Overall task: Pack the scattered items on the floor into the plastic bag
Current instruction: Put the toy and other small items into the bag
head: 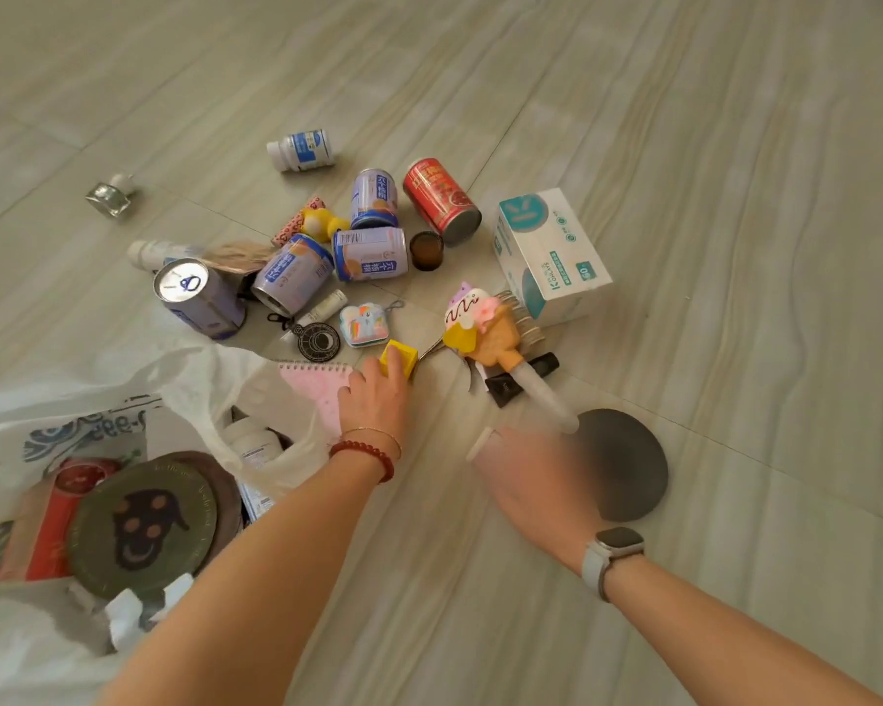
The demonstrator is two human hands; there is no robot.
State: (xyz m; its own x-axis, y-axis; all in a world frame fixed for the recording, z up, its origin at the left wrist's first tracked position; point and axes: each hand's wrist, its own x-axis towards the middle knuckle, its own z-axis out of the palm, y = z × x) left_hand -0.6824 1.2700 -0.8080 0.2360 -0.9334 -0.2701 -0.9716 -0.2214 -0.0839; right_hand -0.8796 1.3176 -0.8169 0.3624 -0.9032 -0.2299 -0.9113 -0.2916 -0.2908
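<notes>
While the plastic bag (123, 410) lies open just to the left of the left hand (376, 400), that hand's fingers (386, 366) are curled over a small yellow block (398, 356), seemingly closing on it, though how firm the hold is I cannot tell. The pink spiral notebook (317, 382) lies under the heel of that hand, against the bag's mouth. Judging by this, the coming move is short: the block needs only to travel left and back toward the person into the opening, where a round dark green tin (141, 522) and a red packet (52, 522) already sit.

The right hand (526, 476) is blurred, its fingers apparently spread and holding nothing that I can make out. It lies just short of the ice-cream toy (485, 323), whose long axis runs from the cone, beyond the hand, down its white handle toward the fingers; this hand is the nearer one for it. A dark round disc (628, 461) lies just to its right.

Farther out, right of both hands, a white and teal box (551, 252) reads "OHLAYS" and "50". Beyond the left hand lie several purple cans (370, 254) with Chinese lettering, a red can (442, 201), and farthest, a white bottle (302, 150) with a blue label too small to read.
</notes>
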